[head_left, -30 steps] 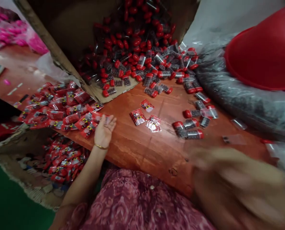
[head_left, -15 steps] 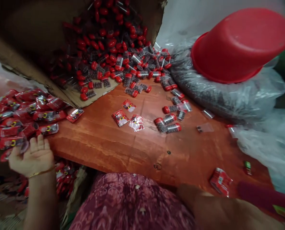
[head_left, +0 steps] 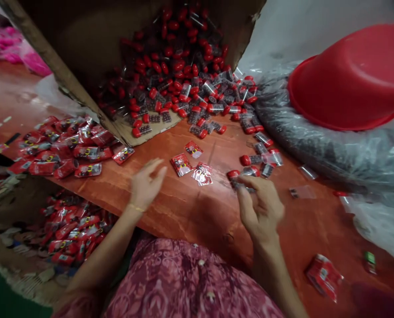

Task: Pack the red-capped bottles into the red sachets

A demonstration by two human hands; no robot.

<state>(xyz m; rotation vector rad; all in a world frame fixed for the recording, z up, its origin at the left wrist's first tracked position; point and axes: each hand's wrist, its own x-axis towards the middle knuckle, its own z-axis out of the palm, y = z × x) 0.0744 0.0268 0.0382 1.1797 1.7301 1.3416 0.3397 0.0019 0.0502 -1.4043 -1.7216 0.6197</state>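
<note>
My left hand (head_left: 147, 183) is over the tabletop, its fingers stretched out and nothing in it. To its right lie several red printed cards (head_left: 181, 164) with a cartoon figure on them. My right hand (head_left: 262, 205) reaches over a small group of clear tubes with red caps and dark beads inside; one such tube (head_left: 250, 171) shows just beyond the fingers. Thumb and forefinger are apart and curved around the nearest tubes, partly hiding them. A heap of filled red packets (head_left: 64, 148) lies to the left of my left hand.
A cardboard box (head_left: 77, 53) on its side spills many red-capped tubes (head_left: 183, 92) onto the table (head_left: 170, 212). A red tub (head_left: 346, 79) stands upside down on a plastic bag (head_left: 323, 150). Below the left table edge, a carton holds more red packets (head_left: 74, 229).
My left hand has moved right from the packet heap to near the cards. My right hand has come in over the tubes from the lower right. The view has shifted left.
</note>
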